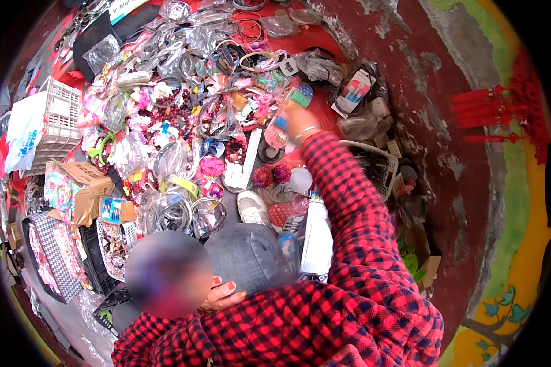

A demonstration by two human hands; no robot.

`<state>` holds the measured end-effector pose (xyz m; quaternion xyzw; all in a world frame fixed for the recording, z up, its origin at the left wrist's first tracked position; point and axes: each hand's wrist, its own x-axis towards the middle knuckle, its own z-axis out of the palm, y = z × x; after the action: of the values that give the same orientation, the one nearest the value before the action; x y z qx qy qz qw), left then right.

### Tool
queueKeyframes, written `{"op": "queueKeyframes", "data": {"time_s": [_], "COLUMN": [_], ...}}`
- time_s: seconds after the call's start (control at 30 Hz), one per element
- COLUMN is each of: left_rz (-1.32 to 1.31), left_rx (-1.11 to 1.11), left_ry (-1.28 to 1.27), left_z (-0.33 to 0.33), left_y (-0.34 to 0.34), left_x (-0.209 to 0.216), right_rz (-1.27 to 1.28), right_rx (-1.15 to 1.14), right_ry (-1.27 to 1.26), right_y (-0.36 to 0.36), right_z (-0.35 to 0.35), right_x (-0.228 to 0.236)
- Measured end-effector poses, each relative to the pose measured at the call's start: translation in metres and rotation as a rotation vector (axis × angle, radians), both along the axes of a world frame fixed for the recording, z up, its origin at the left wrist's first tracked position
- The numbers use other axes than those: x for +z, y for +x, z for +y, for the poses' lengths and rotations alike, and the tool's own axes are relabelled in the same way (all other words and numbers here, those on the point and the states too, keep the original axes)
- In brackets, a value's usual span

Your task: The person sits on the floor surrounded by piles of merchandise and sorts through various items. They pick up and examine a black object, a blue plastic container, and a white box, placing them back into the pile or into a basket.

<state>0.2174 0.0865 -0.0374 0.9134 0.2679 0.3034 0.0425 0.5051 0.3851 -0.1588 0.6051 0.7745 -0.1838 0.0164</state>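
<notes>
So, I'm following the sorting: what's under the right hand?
A green piece shows just beyond the right hand and a pink piece at its left; the hand covers whatever lies directly beneath.

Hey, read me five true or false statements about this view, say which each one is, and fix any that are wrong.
1. The right hand is stretched out farther from the body than the left hand. True.
2. The right arm's sleeve is plain blue. False: the sleeve is red and black check.
3. A white shoe shows just beyond the grey trousers. True.
4. The white plastic crate is at the picture's right. False: the crate is at the left.
5. Red tassels show toward the picture's right edge. True.
</notes>
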Motion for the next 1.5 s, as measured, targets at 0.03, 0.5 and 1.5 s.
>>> {"op": "queueKeyframes", "data": {"time_s": [0.03,0.5,1.5], "left_rz": [0.023,0.087,-0.148], "left_rx": [-0.041,-0.045,0.109], "left_ry": [0.014,-0.034,-0.024], "left_z": [0.006,0.03,0.031], "left_y": [-0.001,0.015,0.035], "left_x": [0.001,0.0,-0.009], "right_rz": [-0.137,-0.474,-0.303], "right_rx": [-0.273,-0.486,-0.625], "right_ry": [-0.094,-0.197,-0.115], "right_y": [0.04,0.221,0.221], "right_z": [0.018,0.021,0.038], "right_x": [-0.013,-0.074,-0.06]}}
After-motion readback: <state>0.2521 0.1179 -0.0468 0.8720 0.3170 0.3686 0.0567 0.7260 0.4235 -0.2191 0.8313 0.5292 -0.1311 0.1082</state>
